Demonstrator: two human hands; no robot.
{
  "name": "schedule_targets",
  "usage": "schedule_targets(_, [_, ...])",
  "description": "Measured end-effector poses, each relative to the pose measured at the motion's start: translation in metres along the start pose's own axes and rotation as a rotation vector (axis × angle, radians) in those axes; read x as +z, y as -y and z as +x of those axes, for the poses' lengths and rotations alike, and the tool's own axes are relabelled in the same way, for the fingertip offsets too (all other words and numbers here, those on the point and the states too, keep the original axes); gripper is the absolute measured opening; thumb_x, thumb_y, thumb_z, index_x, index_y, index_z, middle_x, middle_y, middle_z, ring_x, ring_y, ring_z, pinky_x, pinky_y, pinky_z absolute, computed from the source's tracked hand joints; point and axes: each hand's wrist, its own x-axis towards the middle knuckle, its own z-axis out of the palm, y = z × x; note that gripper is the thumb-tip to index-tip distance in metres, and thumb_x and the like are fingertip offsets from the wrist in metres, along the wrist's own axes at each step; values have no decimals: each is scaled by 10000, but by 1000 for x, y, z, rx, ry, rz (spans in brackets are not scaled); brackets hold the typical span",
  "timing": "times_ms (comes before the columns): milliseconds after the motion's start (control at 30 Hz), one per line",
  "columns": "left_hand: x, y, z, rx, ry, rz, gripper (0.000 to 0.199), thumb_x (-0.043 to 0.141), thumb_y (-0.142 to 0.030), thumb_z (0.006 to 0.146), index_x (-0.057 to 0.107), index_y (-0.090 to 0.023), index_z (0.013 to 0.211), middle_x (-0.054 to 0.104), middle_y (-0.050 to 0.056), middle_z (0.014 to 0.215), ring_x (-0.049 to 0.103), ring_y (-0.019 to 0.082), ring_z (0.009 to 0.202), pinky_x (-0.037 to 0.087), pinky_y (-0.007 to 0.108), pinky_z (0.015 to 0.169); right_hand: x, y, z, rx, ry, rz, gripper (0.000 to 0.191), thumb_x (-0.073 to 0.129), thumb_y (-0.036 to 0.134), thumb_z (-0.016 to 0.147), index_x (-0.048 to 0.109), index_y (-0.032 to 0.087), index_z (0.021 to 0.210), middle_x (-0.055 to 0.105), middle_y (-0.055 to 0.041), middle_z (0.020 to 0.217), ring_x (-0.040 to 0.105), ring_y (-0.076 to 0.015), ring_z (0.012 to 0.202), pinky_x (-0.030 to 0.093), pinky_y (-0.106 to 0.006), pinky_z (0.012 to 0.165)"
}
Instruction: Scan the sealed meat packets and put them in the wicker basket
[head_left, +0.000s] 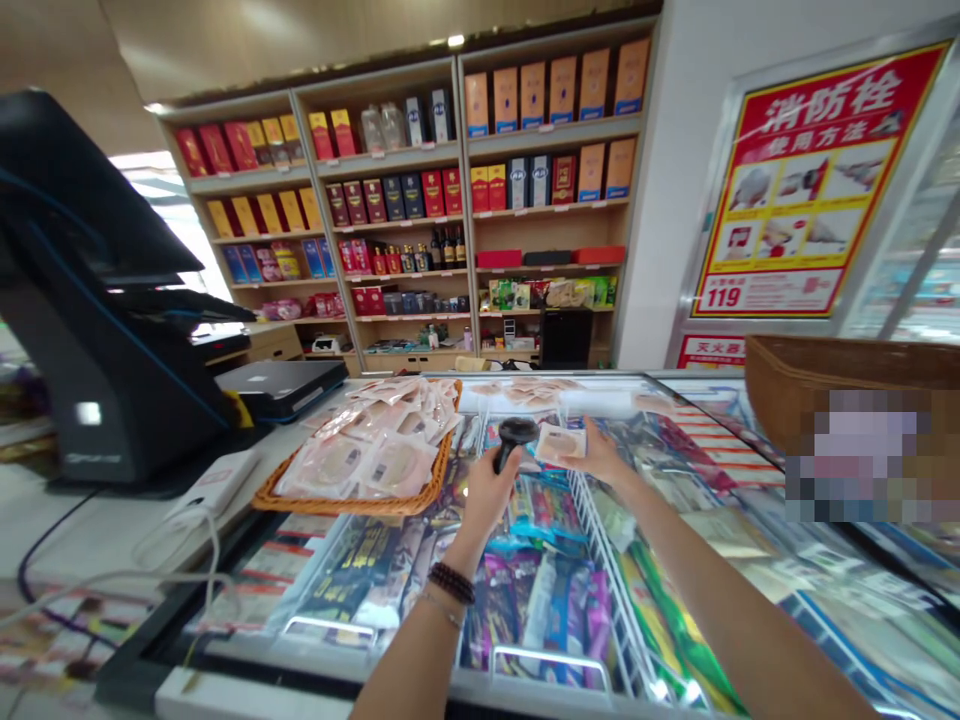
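Observation:
My left hand (493, 490) is wrapped round the handle of a black barcode scanner (517, 431), held up over the glass top of a freezer. Just to its right, my right hand (604, 455) grips the edge of a small clear packet (561, 442) with a round, pale item inside. The scanner's head is close to the packet's left side. Left of my hands, a wicker basket (420, 503) holds several similar flat packets (386, 465) in a loose pile.
Under the glass, a white wire divider (611, 600) separates wrapped ice creams (551, 510). At left stand a black checkout terminal (127, 380), a flat black device (281, 385) and a white power strip (214, 485) with cables. A brown box (847, 375) is at right; stocked shelves (461, 215) line the back.

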Motion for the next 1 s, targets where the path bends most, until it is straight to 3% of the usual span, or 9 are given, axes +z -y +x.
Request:
schedule_targets(167, [-1,1,-7,3,4,-8,606,810,-808,878,643,-229,804,639,-10,629,530,120,416,362,246,441,3,16,-29,-29,-11,179,1038,995,361,665,644,229,1633,884,-102,1110,847,-417,1162,643,-602,1100])
schedule_targets(267, [-5,4,-9,11,-10,1,618,796,-815,893,627,-231,786,640,-8,631,517,110,407,353,244,440,1,22,-38,1,-57,310,618,943,336,698,818,249,1297,886,-67,952,873,-360,987,694,-535,997])
schedule_targets(333, [-6,5,-10,25,-18,-2,649,774,-852,884,611,-234,772,644,-5,631,505,103,401,345,243,436,-2,24,-39,34,-94,395,364,935,405,703,826,250,1014,886,-85,910,875,-361,920,715,-519,939])
schedule_targets(367, [-7,5,-10,34,-21,-9,668,762,-875,874,604,-235,765,646,-4,630,500,100,398,341,243,434,-3,24,-39,56,-114,440,327,931,461,705,803,254,924,885,-93,896,874,-362,882,725,-516,902])
schedule_targets(567, [-5,-1,-13,73,-16,-87,739,749,-956,814,606,-232,772,639,-11,616,497,95,405,347,239,435,-4,28,-41,146,-211,618,518,966,697,628,666,299,772,855,-71,811,854,-345,752,759,-513,771])
schedule_targets(800, [-4,-14,-19,50,30,-135,775,794,-972,755,611,-219,752,646,-1,642,491,85,414,345,238,432,-6,43,-48,138,-212,674,569,1015,690,638,651,305,844,846,-46,816,868,-344,816,780,-532,842])
schedule_targets(1000, [-6,-20,-21,39,64,-144,809,805,-1008,711,596,-227,719,545,-43,548,466,92,398,344,246,428,-8,49,-50,136,-198,658,564,1000,704,667,641,304,841,806,-33,768,862,-340,814,772,-548,881])
